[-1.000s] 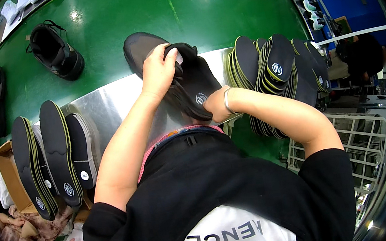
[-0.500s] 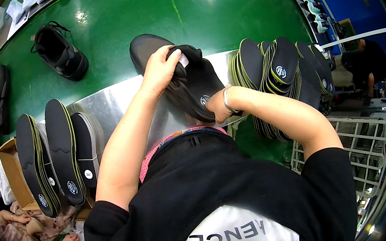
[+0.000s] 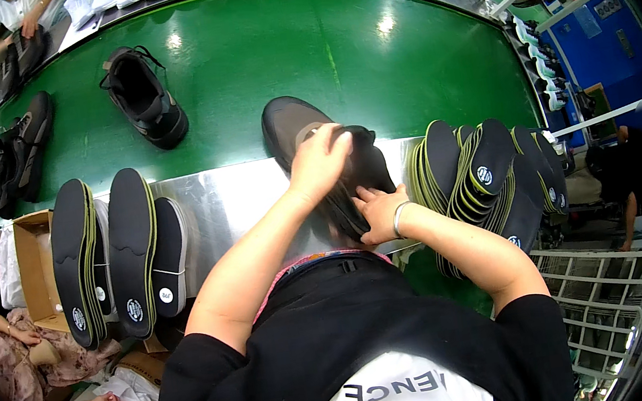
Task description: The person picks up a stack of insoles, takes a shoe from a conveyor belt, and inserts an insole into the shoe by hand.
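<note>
at frame centre, left hand point(image 3: 321, 161) fingers curl over the dark shoe point(image 3: 304, 134); right hand point(image 3: 375, 213) fingers clamp its heel end from below.

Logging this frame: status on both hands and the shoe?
Left hand on top of the dark low-cut shoe, at its opening. Right hand supporting its heel end. Shoe at the steel bench edge. Black insole stacks beside, none blocking.

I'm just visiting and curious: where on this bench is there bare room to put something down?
Bare green belt lies right of the laced black shoe. A bare metal strip sits between the left insoles and the held shoe. The right insole stack is crowded.
</note>
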Demonstrator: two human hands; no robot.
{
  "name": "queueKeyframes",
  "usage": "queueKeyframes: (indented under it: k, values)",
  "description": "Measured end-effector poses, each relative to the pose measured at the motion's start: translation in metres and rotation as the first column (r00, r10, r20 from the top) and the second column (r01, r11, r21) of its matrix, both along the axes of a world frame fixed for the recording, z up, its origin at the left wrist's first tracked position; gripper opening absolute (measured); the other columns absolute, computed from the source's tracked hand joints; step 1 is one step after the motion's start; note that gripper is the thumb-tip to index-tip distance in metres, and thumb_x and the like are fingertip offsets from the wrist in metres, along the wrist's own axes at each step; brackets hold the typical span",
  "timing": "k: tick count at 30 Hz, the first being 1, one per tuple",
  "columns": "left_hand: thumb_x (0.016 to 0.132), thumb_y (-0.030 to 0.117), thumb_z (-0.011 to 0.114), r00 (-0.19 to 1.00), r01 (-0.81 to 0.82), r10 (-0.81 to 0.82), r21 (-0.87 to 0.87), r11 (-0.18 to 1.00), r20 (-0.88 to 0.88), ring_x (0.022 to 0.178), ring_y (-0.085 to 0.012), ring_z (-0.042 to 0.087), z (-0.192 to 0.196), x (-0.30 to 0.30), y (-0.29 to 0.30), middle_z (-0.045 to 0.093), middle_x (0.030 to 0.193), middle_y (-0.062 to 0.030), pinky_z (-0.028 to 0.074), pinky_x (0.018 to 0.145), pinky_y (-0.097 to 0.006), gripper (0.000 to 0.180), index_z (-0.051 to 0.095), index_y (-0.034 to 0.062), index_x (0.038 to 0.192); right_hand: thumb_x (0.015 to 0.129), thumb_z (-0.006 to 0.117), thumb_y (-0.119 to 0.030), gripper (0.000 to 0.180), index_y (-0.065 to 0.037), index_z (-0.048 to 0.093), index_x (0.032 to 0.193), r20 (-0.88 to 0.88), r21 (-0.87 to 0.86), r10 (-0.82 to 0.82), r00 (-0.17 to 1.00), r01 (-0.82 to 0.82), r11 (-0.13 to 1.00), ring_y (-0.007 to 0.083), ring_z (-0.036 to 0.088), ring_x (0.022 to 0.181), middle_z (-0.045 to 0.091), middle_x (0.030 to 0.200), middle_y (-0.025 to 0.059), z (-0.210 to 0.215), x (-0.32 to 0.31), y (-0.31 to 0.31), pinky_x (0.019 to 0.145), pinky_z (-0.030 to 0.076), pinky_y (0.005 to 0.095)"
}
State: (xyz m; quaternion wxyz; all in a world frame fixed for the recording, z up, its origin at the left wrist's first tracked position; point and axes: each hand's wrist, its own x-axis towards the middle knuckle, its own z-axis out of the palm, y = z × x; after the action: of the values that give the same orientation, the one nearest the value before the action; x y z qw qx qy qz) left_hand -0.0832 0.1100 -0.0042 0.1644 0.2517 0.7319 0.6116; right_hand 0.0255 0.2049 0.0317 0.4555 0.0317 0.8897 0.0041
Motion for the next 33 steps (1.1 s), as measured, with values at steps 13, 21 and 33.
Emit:
queueKeyframes:
  k: [13,21,33]
  values:
    - [0.073,0.008,0.054,1.0,-0.02,0.02,0.069,0.997,-0.008,0.092,-0.0238,0.055,-0.001,-0.003,-0.013,0.058,0.093,-0.0139,0.042,0.082,-0.03,0.033,0.051,0.0018,0.105,0.076,0.055,-0.026,0.039,-0.005,0.049,0.109,-0.578,-0.558,-0.342,0.741,-0.053,0.828,0.0269,0.05,0.101,0.053,0.109,0.0135,0.025,0.024,0.007,0.085,0.036,0.0447]
    - [0.061,-0.005,0.044,0.784,0.227,-0.325,0.244,0.943,0.528,0.1,-0.0178,0.046,0.015,-0.033,-0.03,0.048,0.106,-0.0091,0.037,0.087,-0.026,0.055,0.039,0.0028,0.116,0.072,0.064,-0.024,0.043,0.002,0.049,0.104,-0.738,-0.653,-0.64,0.212,0.011,0.757,0.03,0.05,0.091,0.053,0.093,0.0173,0.01,-0.024,0.009,0.081,0.04,0.0342]
    - [0.07,0.008,0.056,0.985,0.136,-0.122,-0.112,0.984,0.121,0.086,-0.0141,0.05,0.016,-0.013,-0.022,0.052,0.093,-0.009,0.041,0.077,-0.025,0.052,0.035,0.0011,0.117,0.072,0.066,-0.016,0.018,-0.002,0.06,0.082,0.222,-0.946,-0.916,0.335,0.301,-0.119,0.0081,0.053,0.064,0.058,0.073,-0.0003,-0.033,-0.052,0.04,0.059,0.042,0.0223]
